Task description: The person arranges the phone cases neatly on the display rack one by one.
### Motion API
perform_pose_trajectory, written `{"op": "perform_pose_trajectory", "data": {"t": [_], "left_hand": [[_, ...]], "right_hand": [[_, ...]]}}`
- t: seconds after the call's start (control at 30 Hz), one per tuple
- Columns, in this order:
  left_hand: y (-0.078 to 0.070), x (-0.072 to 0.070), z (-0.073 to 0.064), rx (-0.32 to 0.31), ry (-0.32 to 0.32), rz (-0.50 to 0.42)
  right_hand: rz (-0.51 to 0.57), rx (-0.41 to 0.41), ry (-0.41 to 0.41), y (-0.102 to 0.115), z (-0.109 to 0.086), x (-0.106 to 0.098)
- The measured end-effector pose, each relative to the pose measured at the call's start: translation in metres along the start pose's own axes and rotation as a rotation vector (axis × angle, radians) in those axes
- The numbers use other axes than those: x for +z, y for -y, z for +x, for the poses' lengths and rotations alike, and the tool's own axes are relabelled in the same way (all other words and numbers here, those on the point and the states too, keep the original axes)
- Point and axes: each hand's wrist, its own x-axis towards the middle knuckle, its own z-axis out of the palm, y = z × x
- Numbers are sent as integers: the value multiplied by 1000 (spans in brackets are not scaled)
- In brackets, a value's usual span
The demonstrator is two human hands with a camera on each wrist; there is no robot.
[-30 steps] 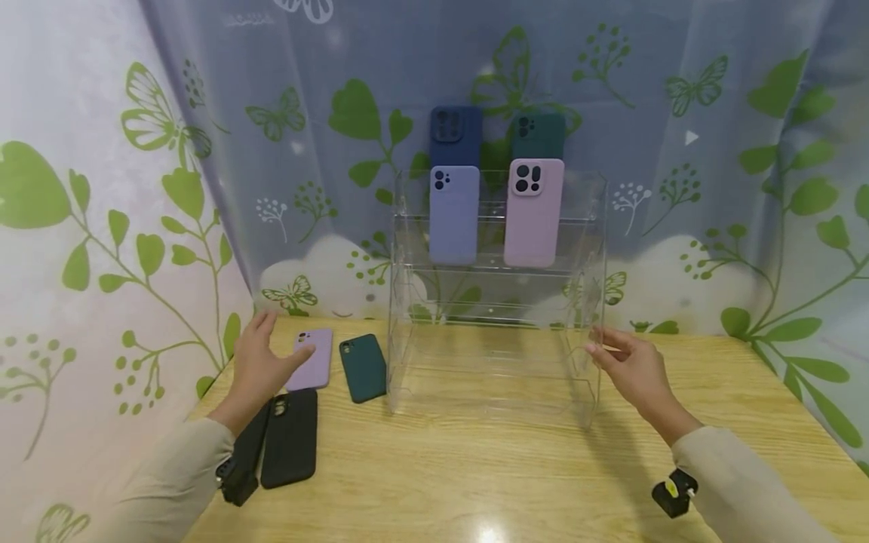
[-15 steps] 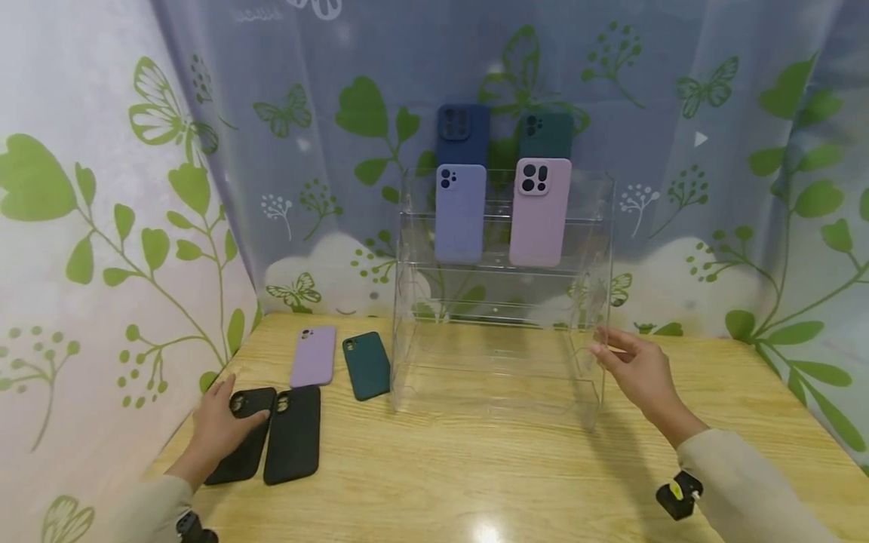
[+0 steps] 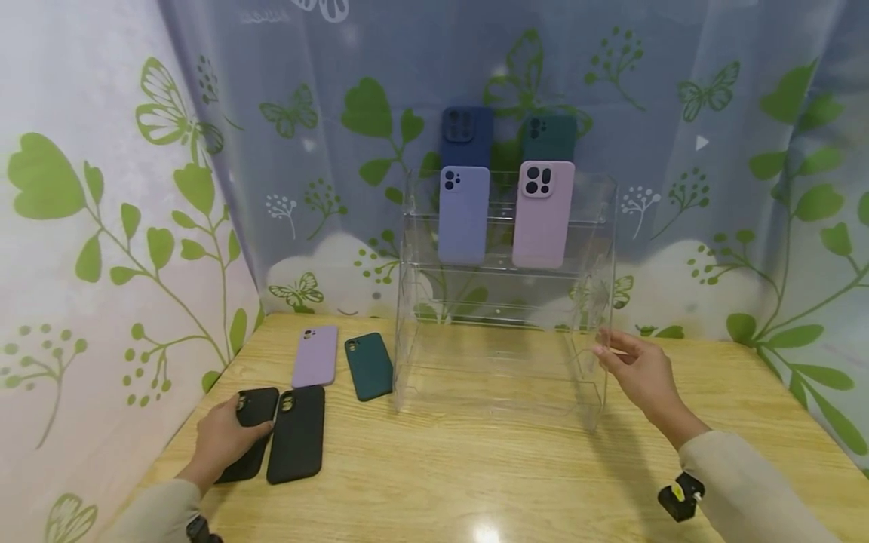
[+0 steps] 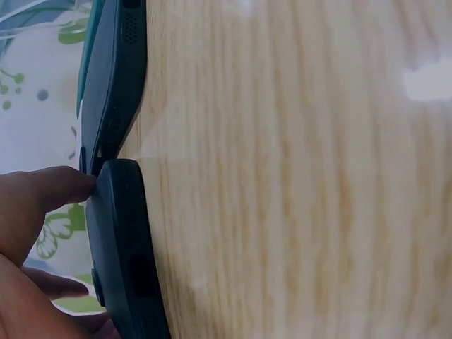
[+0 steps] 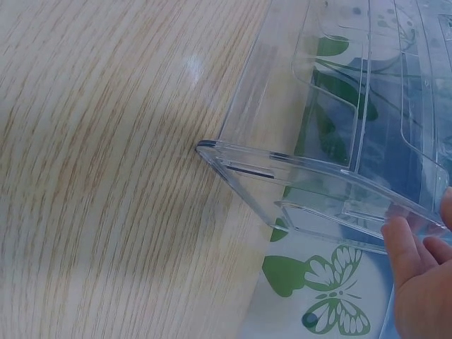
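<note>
Low at the left of the head view, my left hand (image 3: 222, 439) grips a black phone case (image 3: 259, 409) lying on the table. The thumb is at its right edge and the other fingers reach over its far left side. In the left wrist view, the thumb touches the rim of this black phone case (image 4: 123, 240). A second black phone case (image 3: 297, 434) lies right beside it. My right hand (image 3: 637, 369) pinches the right side panel of a clear tiered display rack (image 3: 502, 269). In the right wrist view, the fingertips (image 5: 397, 229) meet that panel.
Purple (image 3: 315, 356) and dark green (image 3: 370, 366) phone cases lie left of the rack. On its upper tiers stand lavender (image 3: 464, 219), pink (image 3: 543, 226), blue (image 3: 467, 143) and green (image 3: 558, 139) cases. A patterned curtain (image 3: 312, 90) hangs behind the wooden table (image 3: 434, 483).
My left hand has come down and toward me from above the purple phone case to the left black phone case, and its fingers have closed on it. The right hand keeps its hold.
</note>
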Motion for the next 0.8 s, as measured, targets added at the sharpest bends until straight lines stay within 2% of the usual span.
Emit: {"op": "perform_pose_trajectory", "data": {"t": [0.23,0.4,0.63,0.8], "left_hand": [[-1,1,1,-19,-32,-31],[-7,-6,2,-49,-61,-73],[-34,-26,7,-54,-113,-157],[-60,-41,14,-22,-184,-226]], "right_hand": [[17,-4,-1,-2,0,0],[15,-11,-3,-1,0,0],[1,-5,-5,-1,1,-1],[17,5,2,0,1,-1]]}}
